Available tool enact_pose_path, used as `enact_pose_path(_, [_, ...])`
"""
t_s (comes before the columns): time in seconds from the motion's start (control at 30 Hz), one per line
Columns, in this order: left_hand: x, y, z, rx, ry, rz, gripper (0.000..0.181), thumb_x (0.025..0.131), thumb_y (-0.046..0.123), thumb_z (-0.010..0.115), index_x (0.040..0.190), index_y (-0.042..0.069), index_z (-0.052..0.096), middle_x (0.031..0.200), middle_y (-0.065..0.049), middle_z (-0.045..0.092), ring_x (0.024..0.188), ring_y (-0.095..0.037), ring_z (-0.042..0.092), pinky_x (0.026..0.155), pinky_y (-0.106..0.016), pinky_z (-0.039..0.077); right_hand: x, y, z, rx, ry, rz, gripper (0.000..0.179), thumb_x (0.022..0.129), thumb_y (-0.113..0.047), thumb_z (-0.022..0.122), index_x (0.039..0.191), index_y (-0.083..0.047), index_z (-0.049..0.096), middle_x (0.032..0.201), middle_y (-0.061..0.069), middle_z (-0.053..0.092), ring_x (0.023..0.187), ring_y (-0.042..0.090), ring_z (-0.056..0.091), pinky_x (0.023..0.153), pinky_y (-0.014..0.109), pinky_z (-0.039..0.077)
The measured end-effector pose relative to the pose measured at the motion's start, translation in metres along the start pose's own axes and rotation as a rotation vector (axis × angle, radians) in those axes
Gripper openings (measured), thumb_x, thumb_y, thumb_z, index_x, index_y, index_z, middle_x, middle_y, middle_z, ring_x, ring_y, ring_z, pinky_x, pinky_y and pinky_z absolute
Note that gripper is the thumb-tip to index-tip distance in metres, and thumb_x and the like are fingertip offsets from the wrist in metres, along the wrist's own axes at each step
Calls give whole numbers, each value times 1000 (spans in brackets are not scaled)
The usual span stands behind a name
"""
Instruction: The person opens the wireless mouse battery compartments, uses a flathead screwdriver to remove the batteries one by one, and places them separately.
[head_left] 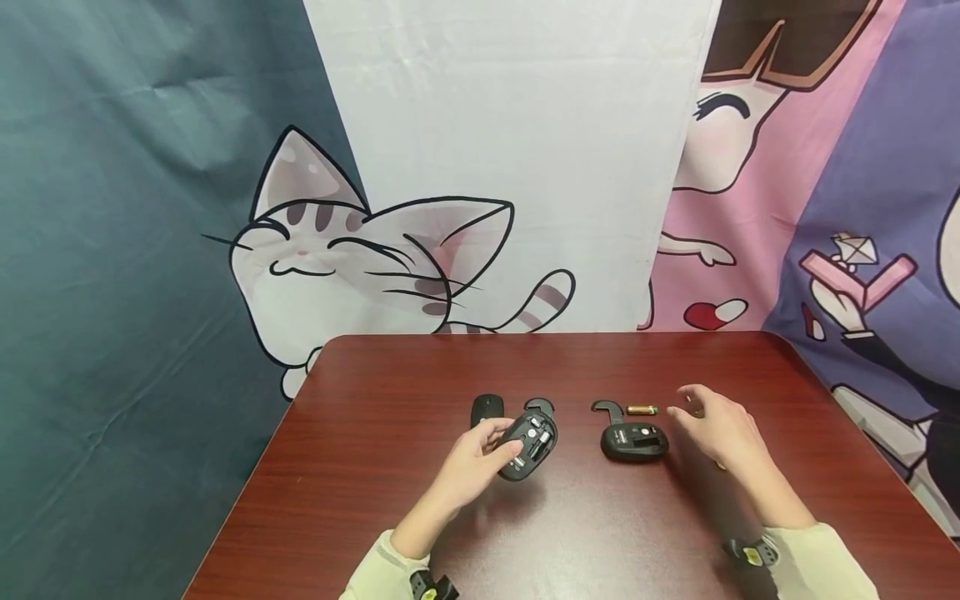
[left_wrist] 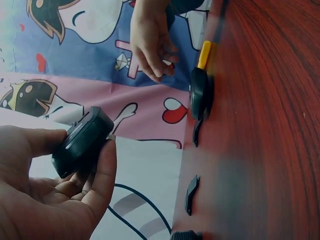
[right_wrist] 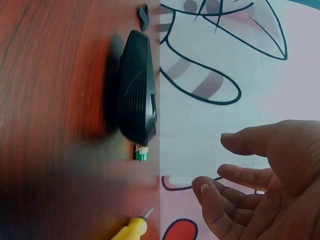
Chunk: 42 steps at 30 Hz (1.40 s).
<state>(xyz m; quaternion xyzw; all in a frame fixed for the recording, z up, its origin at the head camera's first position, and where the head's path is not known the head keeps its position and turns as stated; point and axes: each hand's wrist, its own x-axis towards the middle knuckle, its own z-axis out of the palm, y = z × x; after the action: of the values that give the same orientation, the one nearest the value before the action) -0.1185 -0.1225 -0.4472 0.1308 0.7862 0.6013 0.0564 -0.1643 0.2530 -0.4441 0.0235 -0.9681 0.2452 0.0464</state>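
The left hand (head_left: 471, 460) grips the first mouse (head_left: 529, 446) at its side, thumb against the underside and fingers behind; the mouse is raised clear of the worktop (head_left: 600, 533), with its battery compartment exposed. The right hand (head_left: 718, 427) is raised at the right, thumb and fingers apart and lightly bent, holding nothing. Near it, the second mouse (head_left: 634, 443) rests underside up, compartment uncovered. A cover (head_left: 608, 410) and a battery (head_left: 642, 410) lie just behind this unit. In the right wrist view, a yellow-handled screwdriver (right_wrist: 131, 231) lies near the second mouse. The third mouse (head_left: 487, 407) lies behind the left hand.
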Motion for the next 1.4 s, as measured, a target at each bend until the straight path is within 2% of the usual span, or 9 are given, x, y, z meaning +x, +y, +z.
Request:
enact_pose_path(0.1, [0, -1, -1, -1, 6, 0, 40, 98, 25, 67, 130, 2, 63, 120, -15, 71, 104, -21, 69, 84, -21, 58, -2, 6, -1, 1, -4, 3, 48, 94, -31, 68, 129, 0, 58, 115, 27, 69, 107, 47, 63, 81, 64, 51])
enact_pose_path(0.17, [0, -1, -1, -22, 8, -2, 39, 99, 25, 66, 131, 2, 63, 118, -15, 71, 95, -17, 70, 78, -21, 60, -3, 9, -1, 2, -6, 4, 50, 94, -31, 68, 131, 1, 57, 116, 27, 68, 107, 47, 63, 82, 64, 51])
enact_pose_path(0.37, [2, -2, -1, -140, 10, -29, 40, 100, 25, 66, 134, 5, 62, 113, -19, 70, 70, -18, 71, 66, -43, 66, -3, 21, -1, -12, -14, 16, 53, 93, -32, 69, 132, 2, 56, 117, 30, 67, 108, 51, 61, 82, 65, 51])
enact_pose_path(0.53, [5, -3, -1, -191, 27, -14, 40, 99, 23, 67, 132, 1, 59, 117, -22, 69, 75, -20, 72, 68, -55, 65, -5, 32, 0, -21, -31, 51, 56, 92, -31, 71, 132, 4, 55, 116, 33, 65, 107, 52, 59, 81, 66, 51])
enact_pose_path(0.73, [5, -1, -2, -229, 39, -3, 40, 98, 14, 66, 131, -4, 54, 119, -27, 67, 77, -20, 72, 68, -52, 66, -7, 41, 2, -31, -41, 58, 55, 91, -31, 72, 129, 6, 55, 114, 34, 64, 105, 53, 58, 81, 67, 50])
enact_pose_path(0.9, [5, -2, -3, -240, 24, 15, 41, 96, 5, 63, 134, -4, 54, 121, -27, 66, 84, -18, 71, 74, -57, 64, -9, 45, 3, -42, -56, 79, 56, 91, -31, 71, 129, 7, 55, 116, 35, 62, 106, 53, 56, 82, 67, 50])
enact_pose_path(1.13, [7, -3, -3, -261, -10, 29, 43, 97, 12, 67, 138, 2, 58, 124, -22, 64, 91, -15, 70, 82, -57, 62, -10, 50, 4, -56, -98, 111, 61, 89, -33, 72, 130, 8, 53, 122, 41, 55, 110, 58, 51, 86, 72, 48])
enact_pose_path(1.4, [9, -5, -2, -232, 13, 11, 40, 100, 17, 64, 133, -6, 56, 116, -26, 69, 85, -19, 74, 83, -59, 61, -7, 55, 6, -63, -147, 128, 67, 90, -36, 71, 132, 11, 49, 124, 42, 52, 114, 59, 48, 90, 74, 46])
